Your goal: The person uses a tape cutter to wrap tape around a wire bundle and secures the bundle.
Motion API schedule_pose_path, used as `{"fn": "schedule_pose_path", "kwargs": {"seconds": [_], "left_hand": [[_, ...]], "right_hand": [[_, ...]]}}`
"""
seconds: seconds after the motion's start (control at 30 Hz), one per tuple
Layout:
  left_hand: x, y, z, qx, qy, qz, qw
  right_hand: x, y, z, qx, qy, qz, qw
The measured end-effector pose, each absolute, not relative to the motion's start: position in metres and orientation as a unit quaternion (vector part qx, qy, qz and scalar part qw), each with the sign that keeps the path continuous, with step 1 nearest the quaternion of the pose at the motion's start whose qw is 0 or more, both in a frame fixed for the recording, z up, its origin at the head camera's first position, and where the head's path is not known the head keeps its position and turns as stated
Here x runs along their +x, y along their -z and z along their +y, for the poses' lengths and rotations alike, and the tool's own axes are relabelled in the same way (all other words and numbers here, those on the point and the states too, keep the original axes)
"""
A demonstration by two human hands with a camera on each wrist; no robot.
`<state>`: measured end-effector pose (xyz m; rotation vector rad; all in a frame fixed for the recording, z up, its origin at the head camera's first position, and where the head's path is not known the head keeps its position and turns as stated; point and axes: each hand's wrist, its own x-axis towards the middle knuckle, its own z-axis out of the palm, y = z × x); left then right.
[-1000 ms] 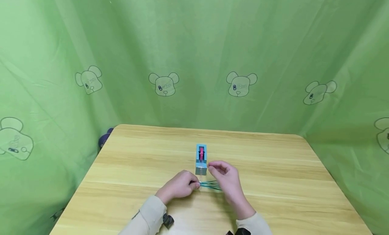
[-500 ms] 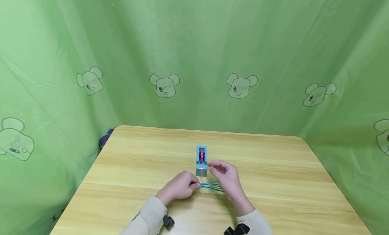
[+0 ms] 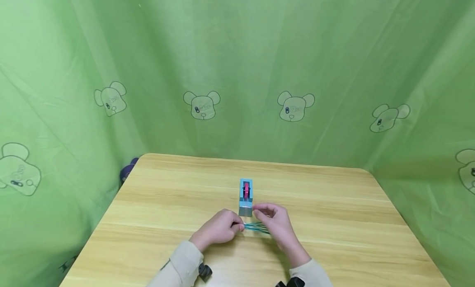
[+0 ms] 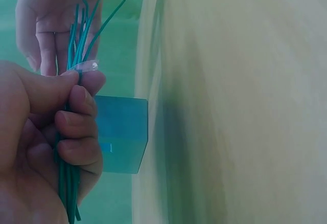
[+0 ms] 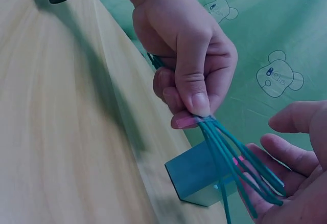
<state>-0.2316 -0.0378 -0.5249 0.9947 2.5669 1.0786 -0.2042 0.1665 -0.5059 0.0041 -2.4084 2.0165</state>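
My left hand (image 3: 219,226) pinches a bundle of thin green wire-like strands (image 4: 69,183) between thumb and forefinger, the other fingers curled round its lower part. A strip of clear tape (image 4: 86,66) lies across the bundle at the thumb tip, one end sticking out sideways. The free strand ends fan out toward my right hand (image 3: 279,225), overlapping its fingers in the right wrist view. That hand has its fingers loosely bent and thumb apart from them, holding nothing, beside the front of a blue tape dispenser (image 3: 245,209) with a pink roll (image 3: 246,190).
Under everything is a light wood-grain table (image 3: 167,188). Green curtains (image 3: 245,52) printed with bear heads surround its back and sides. A dark purple object (image 3: 128,170) shows past the table's left edge.
My right hand has come slightly nearer me along the dispenser's right side. The left hand keeps its grip on the strands in about the same place.
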Motion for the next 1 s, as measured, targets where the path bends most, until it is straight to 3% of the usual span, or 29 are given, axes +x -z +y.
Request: {"fn": "schedule_pose_path", "kwargs": {"seconds": [0.53, 0.8, 1.0], "left_hand": [[-0.23, 0.523, -0.037, 0.335, -0.359, 0.867, 0.089], [-0.229, 0.522, -0.035, 0.334, -0.353, 0.87, 0.088], [-0.227, 0.521, -0.033, 0.331, -0.346, 0.873, 0.09]], "right_hand": [[-0.2, 0.512, 0.166, 0.016, -0.602, -0.797, -0.036], [-0.181, 0.478, 0.159, 0.042, -0.595, -0.801, -0.048], [-0.183, 0.485, 0.163, 0.056, -0.605, -0.792, -0.064]]}}
